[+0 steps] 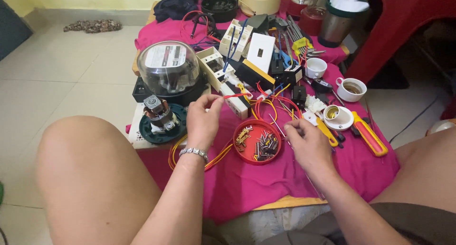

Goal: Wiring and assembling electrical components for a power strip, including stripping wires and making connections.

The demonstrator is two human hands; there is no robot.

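My left hand [203, 119] pinches the end of a red wire [236, 96] beside a white switch box [236, 98]. My right hand [308, 143] is closed on a thin metal tool or wire [275, 124] just right of a round red lid [257, 142] filled with small screws and brass parts. Red and yellow wires [271, 104] loop between the two hands on the pink cloth [256, 178]. A silver bracelet [193, 152] sits on my left wrist.
A glass-domed electric meter [168, 67] and a small motor on a green base [160, 119] stand to the left. A yellow-handled screwdriver [368, 133], white lamp holder [336, 115], two cups [351, 88], switch parts and pliers crowd the back. My knees flank the low table.
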